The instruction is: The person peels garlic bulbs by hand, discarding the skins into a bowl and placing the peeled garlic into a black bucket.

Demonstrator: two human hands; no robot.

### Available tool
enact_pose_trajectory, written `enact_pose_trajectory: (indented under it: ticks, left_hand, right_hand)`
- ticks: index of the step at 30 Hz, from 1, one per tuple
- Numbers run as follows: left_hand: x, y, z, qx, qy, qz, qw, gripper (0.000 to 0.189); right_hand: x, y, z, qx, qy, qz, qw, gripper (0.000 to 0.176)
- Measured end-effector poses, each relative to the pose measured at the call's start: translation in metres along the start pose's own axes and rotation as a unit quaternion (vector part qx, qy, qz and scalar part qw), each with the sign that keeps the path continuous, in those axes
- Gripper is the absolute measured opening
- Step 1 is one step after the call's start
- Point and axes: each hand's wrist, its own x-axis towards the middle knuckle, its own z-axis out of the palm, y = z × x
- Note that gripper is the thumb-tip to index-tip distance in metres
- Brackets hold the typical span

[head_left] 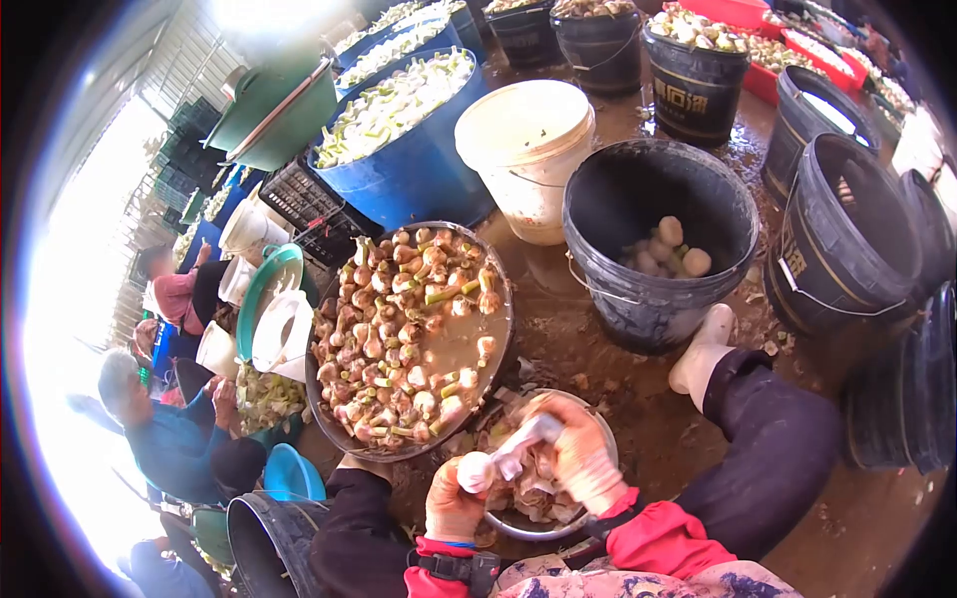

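Note:
My left hand (454,506) is closed around a pale, mostly peeled garlic bulb (476,471), whose rounded end faces out. Thumb and fingers of my right hand (580,450) close on whitish, purple-tinged garlic peel (525,440) stretching toward the bulb. Both hands are over a metal bowl (543,530) of stripped skins, set between my knees. Just beyond it, a wide round pan (510,334) carries many unpeeled bulbs with cut stems. Several peeled bulbs (666,249) lie at the bottom of a black bucket (598,289) ahead of my right foot.
A white bucket (528,189) stands behind the pan, beside a blue tub (399,194) heaped with pale green trimmings. More black buckets (847,249) line the right side. On the left sits a person in a blue top (169,439). The brown floor (638,389) looks wet and littered with scraps.

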Motion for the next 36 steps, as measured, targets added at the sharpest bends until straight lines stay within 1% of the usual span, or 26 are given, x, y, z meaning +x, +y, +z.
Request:
enact_pose_trajectory:
  ticks: [2,4,5,6,8,9,11,14,15,16,18,19,20,21,22,24,25,26,27,28,29,31,32,34,35,36]
  left_hand:
    - [-0.007,0.001,0.006,-0.255,0.061,-0.031,0.964,0.043]
    - [-0.007,0.006,0.005,-0.243,0.01,-0.019,0.97,0.041]
    - [-0.006,0.007,0.002,-0.263,0.02,-0.025,0.964,0.041]
    - [-0.006,0.006,0.001,-0.284,0.03,-0.032,0.958,0.041]
    - [-0.005,0.007,0.002,-0.275,0.061,-0.036,0.959,0.04]
    - [-0.004,0.008,0.004,-0.266,0.071,-0.047,0.96,0.04]
    - [-0.006,0.003,0.001,-0.255,0.082,-0.065,0.961,0.039]
    - [0.007,-0.014,-0.008,-0.234,0.07,-0.108,0.964,0.038]
    - [0.012,-0.016,-0.01,-0.196,0.089,-0.091,0.972,0.038]
    - [0.014,-0.011,-0.002,-0.156,0.109,-0.073,0.979,0.039]
    - [0.022,-0.019,-0.018,-0.095,0.191,-0.075,0.974,0.029]
    - [0.022,-0.018,-0.016,-0.113,0.232,-0.07,0.964,0.028]
    - [0.024,-0.016,-0.013,-0.129,0.271,-0.064,0.952,0.027]
    - [0.023,-0.013,-0.007,-0.13,0.269,-0.063,0.952,0.027]
    - [0.02,-0.01,0.001,-0.096,0.26,-0.06,0.959,0.026]
    - [0.016,-0.003,0.019,-0.039,0.209,-0.051,0.976,0.024]
    - [0.013,-0.001,0.026,0.031,0.163,-0.053,0.985,0.022]
    - [0.011,0.0,0.031,0.103,0.117,-0.056,0.986,0.021]
    - [0.011,0.003,0.039,0.16,0.105,-0.082,0.978,0.017]
    - [0.008,0.001,0.054,0.158,0.158,-0.069,0.972,0.013]
    - [0.012,0.004,0.053,0.106,0.16,-0.01,0.981,0.012]
    - [0.017,0.016,0.034,0.05,0.118,0.065,0.99,0.016]
    - [0.023,0.02,0.029,-0.041,0.22,0.062,0.973,0.023]
    - [0.018,0.034,0.011,0.063,0.138,-0.028,0.988,0.028]
    - [0.017,0.039,0.012,0.23,0.141,-0.135,0.953,0.039]
    - [0.031,0.022,-0.013,0.376,0.103,-0.268,0.881,0.045]
  right_hand:
    - [0.014,-0.005,-0.022,0.225,0.107,0.118,0.961,0.016]
    - [0.016,-0.011,-0.04,0.004,0.048,0.136,0.99,0.014]
    - [0.014,0.004,-0.05,-0.192,-0.051,0.153,0.968,0.017]
    - [0.006,0.026,-0.055,-0.366,-0.18,0.076,0.91,0.023]
    - [-0.009,0.077,-0.052,-0.43,-0.23,-0.118,0.865,0.024]
    - [-0.01,0.057,-0.036,-0.432,-0.23,-0.115,0.865,0.024]
    - [-0.012,-0.008,0.003,-0.234,-0.151,0.199,0.94,0.024]
    - [-0.015,0.016,0.006,-0.229,-0.178,0.24,0.926,0.02]
    - [-0.017,0.018,0.005,-0.321,-0.192,0.133,0.918,0.012]
    - [-0.017,0.005,0.008,-0.323,-0.191,0.133,0.917,0.012]
    - [-0.017,-0.022,0.01,-0.03,-0.186,0.211,0.959,0.011]
    - [-0.011,-0.022,0.006,0.061,-0.186,0.223,0.955,0.012]
    - [-0.003,-0.021,-0.006,0.044,-0.197,0.269,0.942,0.016]
    - [0.003,0.0,-0.023,-0.203,-0.235,0.132,0.941,0.023]
    - [0.003,0.023,-0.035,-0.433,-0.255,-0.016,0.864,0.031]
    - [-0.008,0.048,-0.038,-0.492,-0.165,-0.02,0.855,0.053]
    - [-0.003,0.041,-0.027,-0.276,-0.205,0.23,0.91,0.069]
    - [-0.005,0.03,-0.019,-0.294,-0.219,0.189,0.911,0.065]
    - [-0.008,0.023,-0.015,-0.197,-0.221,0.209,0.932,0.061]
    - [-0.012,0.022,-0.013,-0.098,-0.222,0.231,0.942,0.057]
    - [-0.011,0.028,-0.014,-0.09,-0.184,0.256,0.945,0.049]
    - [-0.01,0.023,-0.022,0.126,-0.09,0.335,0.929,0.038]
    - [-0.004,0.011,-0.023,0.228,-0.056,0.368,0.9,0.036]
    - [0.002,0.006,-0.026,0.266,-0.036,0.362,0.893,0.031]
    - [0.006,0.009,-0.03,0.279,-0.029,0.366,0.887,0.029]
    - [0.011,0.015,-0.034,0.292,-0.022,0.369,0.882,0.027]
